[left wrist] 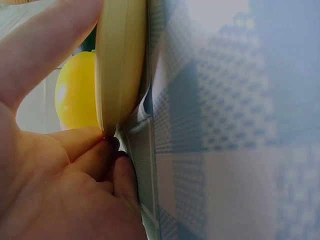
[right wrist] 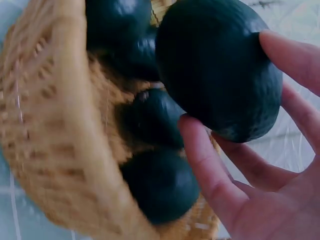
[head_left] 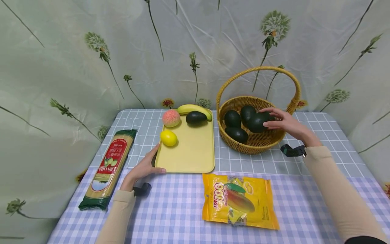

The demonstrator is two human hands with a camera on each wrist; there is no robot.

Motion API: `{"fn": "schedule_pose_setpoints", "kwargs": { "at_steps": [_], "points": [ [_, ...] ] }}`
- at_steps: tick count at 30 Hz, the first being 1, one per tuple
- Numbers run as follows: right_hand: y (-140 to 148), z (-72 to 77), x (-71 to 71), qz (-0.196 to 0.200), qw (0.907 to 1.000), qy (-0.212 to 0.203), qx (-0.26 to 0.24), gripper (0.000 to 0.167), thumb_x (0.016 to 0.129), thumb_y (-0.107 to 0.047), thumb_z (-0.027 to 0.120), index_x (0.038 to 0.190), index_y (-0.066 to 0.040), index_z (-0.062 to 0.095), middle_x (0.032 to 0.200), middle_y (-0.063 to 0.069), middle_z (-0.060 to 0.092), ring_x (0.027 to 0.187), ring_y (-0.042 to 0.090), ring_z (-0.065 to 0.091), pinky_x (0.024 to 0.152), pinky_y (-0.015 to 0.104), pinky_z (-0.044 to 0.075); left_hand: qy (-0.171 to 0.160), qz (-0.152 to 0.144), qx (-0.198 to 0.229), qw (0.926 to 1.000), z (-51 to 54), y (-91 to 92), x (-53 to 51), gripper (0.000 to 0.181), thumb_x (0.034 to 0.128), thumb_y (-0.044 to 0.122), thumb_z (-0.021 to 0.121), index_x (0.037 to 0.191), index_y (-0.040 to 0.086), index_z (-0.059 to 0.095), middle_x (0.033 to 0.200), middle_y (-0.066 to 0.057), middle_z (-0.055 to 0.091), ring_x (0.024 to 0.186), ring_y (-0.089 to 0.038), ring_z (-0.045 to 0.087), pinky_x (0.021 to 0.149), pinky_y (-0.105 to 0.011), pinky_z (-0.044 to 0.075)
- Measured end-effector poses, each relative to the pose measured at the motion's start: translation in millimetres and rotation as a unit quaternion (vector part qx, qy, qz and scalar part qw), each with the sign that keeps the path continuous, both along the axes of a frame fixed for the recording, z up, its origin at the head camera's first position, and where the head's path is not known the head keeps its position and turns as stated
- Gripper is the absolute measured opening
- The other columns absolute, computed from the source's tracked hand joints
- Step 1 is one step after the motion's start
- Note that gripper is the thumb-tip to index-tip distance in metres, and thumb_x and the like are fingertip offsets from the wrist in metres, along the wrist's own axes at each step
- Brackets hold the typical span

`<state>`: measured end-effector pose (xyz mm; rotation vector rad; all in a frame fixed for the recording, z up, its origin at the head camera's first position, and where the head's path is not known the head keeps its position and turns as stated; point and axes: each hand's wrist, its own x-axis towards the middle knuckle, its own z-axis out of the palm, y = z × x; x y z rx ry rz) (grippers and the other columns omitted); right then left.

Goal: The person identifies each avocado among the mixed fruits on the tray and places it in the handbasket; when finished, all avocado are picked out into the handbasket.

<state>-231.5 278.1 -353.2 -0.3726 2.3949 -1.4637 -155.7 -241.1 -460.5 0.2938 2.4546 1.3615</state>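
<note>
The right hand grips a dark green avocado over the wicker basket; in the right wrist view, the fingers and thumb hold this avocado above several others. The left hand touches the lower left corner of the yellow tray, its thumb along the front edge and its fingers at the left side. On the tray lie a lemon, a peach, a banana and one avocado. The left wrist view shows the left hand against the tray rim.
A green and red pasta pack lies at the left of the table. A yellow candy bag lies in front of the tray and basket. The basket's tall handle arches over it. A patterned curtain hangs behind the table.
</note>
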Motion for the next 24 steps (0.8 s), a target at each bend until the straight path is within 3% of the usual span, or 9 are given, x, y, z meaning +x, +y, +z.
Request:
{"fn": "schedule_pose_setpoints", "kwargs": {
  "at_steps": [3,5,10,13,17,24],
  "points": [
    [7,-1.3,-1.5,0.004,0.9997,-0.009,0.025,0.057,0.093,-0.021,0.062,0.142,-0.005,0.038,0.15,0.019,0.023,0.135,0.038,0.02,0.089,0.026,0.047,0.003,-0.001,0.001,1.0,-0.3,0.0,0.0,0.115,0.0721,0.022,0.084,0.152,0.0,0.004,0.157,-0.021,0.006,0.142,-0.039,0.006,0.112,-0.057,0.006],
    [8,-3.4,-3.5,0.016,0.9989,-0.016,0.04,0.057,0.093,-0.022,0.062,0.142,-0.005,0.037,0.149,0.022,0.022,0.134,0.041,0.02,0.096,0.039,0.044,0.005,-0.001,0.002,1.0,-0.6,-0.2,-0.1,0.115,0.0721,0.021,0.084,0.152,0.0,0.004,0.157,-0.021,0.006,0.142,-0.039,0.006,0.112,-0.057,0.006],
    [3,-7.0,-8.9,0.05,0.9959,-0.025,0.072,0.052,0.093,-0.019,0.062,0.139,-0.003,0.041,0.147,0.024,0.025,0.132,0.043,0.022,0.091,0.037,0.047,0.006,-0.002,0.004,1.0,-0.7,-0.3,0.1,0.115,0.0724,0.021,0.084,0.152,0.0,0.004,0.157,-0.021,0.006,0.142,-0.039,0.006,0.112,-0.057,0.006],
    [-4,-8.6,-11.2,0.072,0.9928,-0.018,0.094,0.048,0.094,-0.013,0.06,0.137,-0.002,0.044,0.144,0.025,0.031,0.122,0.041,0.036,0.086,0.036,0.049,0.006,-0.002,0.002,1.0,-0.9,-0.3,0.6,0.115,0.0727,0.022,0.083,0.152,-0.001,0.004,0.157,-0.023,0.006,0.142,-0.04,0.006,0.112,-0.057,0.006],
    [-15,-13.2,-13.3,0.111,0.986,-0.013,0.123,0.046,0.095,-0.009,0.056,0.139,-0.002,0.044,0.145,0.027,0.031,0.117,0.04,0.042,0.095,0.05,0.041,0.004,-0.003,-0.001,1.0,-1.5,-0.4,0.7,0.115,0.0731,0.022,0.083,0.152,-0.001,0.003,0.157,-0.024,0.005,0.142,-0.041,0.005,0.111,-0.058,0.005],
    [-26,-21.3,-13.4,0.146,0.9776,-0.032,0.148,0.052,0.096,-0.013,0.057,0.144,-0.005,0.04,0.149,0.026,0.027,0.132,0.042,0.028,0.104,0.061,0.026,0.001,0.004,-0.001,1.0,-0.4,0.5,0.0,0.114,0.0727,0.021,0.083,0.152,0.001,0.004,0.157,-0.021,0.006,0.142,-0.038,0.005,0.112,-0.057,0.005]
  ]
}}
